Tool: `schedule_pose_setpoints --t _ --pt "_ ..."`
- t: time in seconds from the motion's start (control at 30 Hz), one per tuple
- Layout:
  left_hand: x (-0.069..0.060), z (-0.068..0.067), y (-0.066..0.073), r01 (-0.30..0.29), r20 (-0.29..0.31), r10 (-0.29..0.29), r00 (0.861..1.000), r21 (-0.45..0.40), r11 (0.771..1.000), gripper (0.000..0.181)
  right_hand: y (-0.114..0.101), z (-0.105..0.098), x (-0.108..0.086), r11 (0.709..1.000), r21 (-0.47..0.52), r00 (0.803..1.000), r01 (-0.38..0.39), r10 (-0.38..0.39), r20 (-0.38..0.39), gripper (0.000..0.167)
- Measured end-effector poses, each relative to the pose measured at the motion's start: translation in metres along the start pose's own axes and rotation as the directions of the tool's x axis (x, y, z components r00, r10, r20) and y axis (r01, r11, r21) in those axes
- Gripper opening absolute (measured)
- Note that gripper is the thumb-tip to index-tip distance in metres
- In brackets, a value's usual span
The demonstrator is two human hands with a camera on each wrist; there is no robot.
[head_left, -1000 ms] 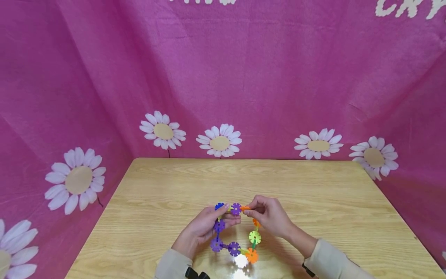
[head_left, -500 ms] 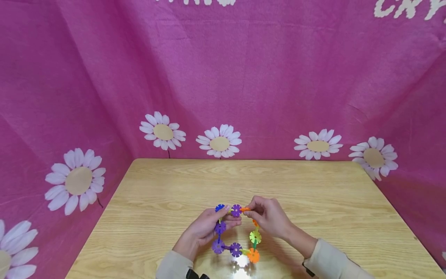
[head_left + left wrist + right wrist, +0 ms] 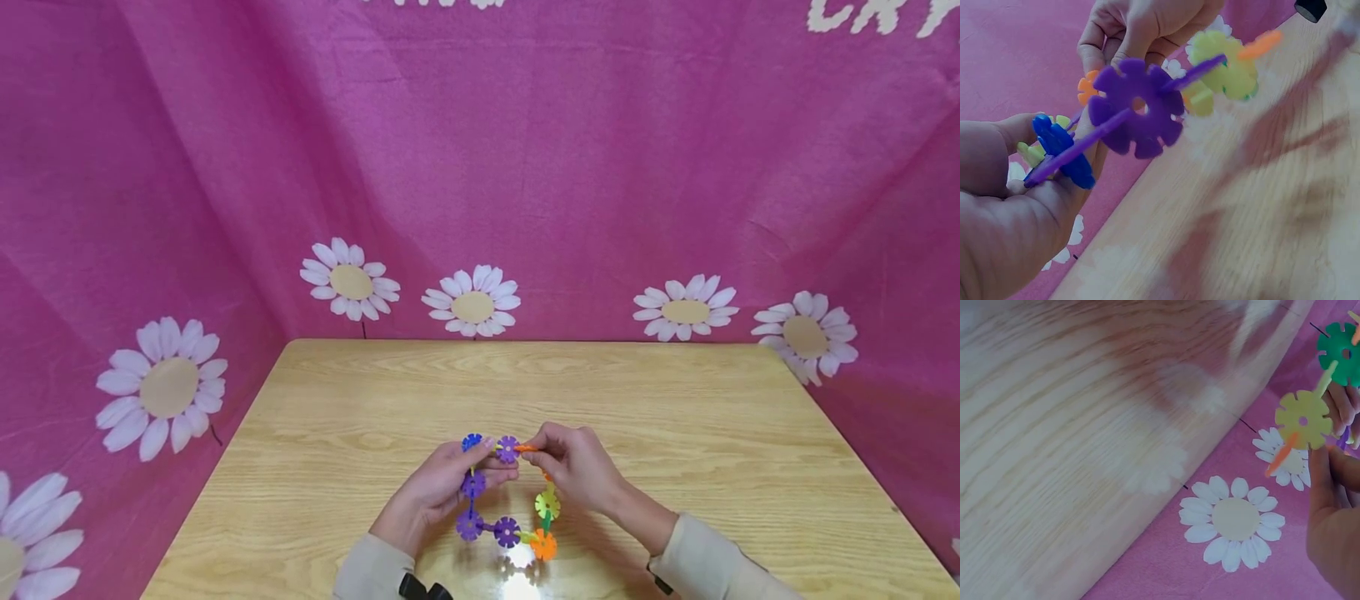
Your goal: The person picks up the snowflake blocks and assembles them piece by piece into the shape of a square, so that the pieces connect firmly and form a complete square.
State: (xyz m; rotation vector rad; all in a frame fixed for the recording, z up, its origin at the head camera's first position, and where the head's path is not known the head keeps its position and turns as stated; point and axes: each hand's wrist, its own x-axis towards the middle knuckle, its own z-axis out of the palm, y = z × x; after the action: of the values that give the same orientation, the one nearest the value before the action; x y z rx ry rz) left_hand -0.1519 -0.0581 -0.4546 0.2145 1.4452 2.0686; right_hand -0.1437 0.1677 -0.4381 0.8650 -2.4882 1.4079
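Observation:
A chain of slotted interlocking plastic discs hangs as a ring between my two hands, raised off the table. My left hand [image 3: 442, 483] grips its upper left part, thumb over the joint beside a blue disc [image 3: 472, 442]. Between the hands sits a purple disc [image 3: 507, 450]. With thumb and fingertips my right hand [image 3: 583, 467] pinches an orange disc [image 3: 527, 448] that meets that purple one. Below the right hand hang a lime disc [image 3: 547, 504] and another orange disc [image 3: 543, 546]. More purple discs [image 3: 469, 526] form the lower left. In the left wrist view, a purple disc [image 3: 1116, 100] partly covers my right hand.
A light wood-grain table [image 3: 360, 400] lies under the hands, with a bright reflection below the chain. Pink cloth [image 3: 525, 167] printed with white daisies stands behind and along both sides of it.

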Motion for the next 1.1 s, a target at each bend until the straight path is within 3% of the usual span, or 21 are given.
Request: schedule_pose_setpoints --t 0.33,0.47,0.63,0.83,0.97,1.03,1.1 --pt "0.001 -0.003 0.003 0.015 0.019 -0.014 1.000 -0.053 0.998 0.056 0.003 -0.005 0.006 0.999 0.010 0.998 0.042 -0.042 0.037 0.010" --pt "0.000 -0.001 0.003 0.028 0.019 -0.027 0.999 -0.079 0.996 0.054 0.000 -0.012 0.007 0.999 0.012 0.994 0.041 -0.042 0.103 0.012" --pt "-0.001 -0.001 0.003 0.038 0.014 -0.037 0.999 -0.102 0.994 0.053 0.000 -0.023 0.009 0.999 0.017 0.983 0.037 -0.040 0.178 0.028" --pt "0.001 -0.006 0.003 0.034 0.008 -0.033 0.999 -0.150 0.988 0.054 0.016 -0.028 0.013 0.999 0.005 0.989 -0.048 0.047 0.138 0.028" --pt "-0.001 -0.008 0.006 0.042 0.001 -0.042 0.999 -0.172 0.984 0.055 0.042 -0.024 0.015 0.992 -0.101 0.989 -0.074 0.086 0.119 0.028" --pt "-0.002 -0.008 0.007 0.050 0.003 -0.050 0.999 -0.164 0.985 0.056 0.053 -0.018 0.015 0.980 -0.195 0.981 -0.036 0.071 0.181 0.029" --pt "-0.003 -0.008 0.008 0.056 0.008 -0.056 0.998 -0.171 0.984 0.055 0.062 -0.012 0.014 0.961 -0.275 0.959 0.030 0.050 0.280 0.035"
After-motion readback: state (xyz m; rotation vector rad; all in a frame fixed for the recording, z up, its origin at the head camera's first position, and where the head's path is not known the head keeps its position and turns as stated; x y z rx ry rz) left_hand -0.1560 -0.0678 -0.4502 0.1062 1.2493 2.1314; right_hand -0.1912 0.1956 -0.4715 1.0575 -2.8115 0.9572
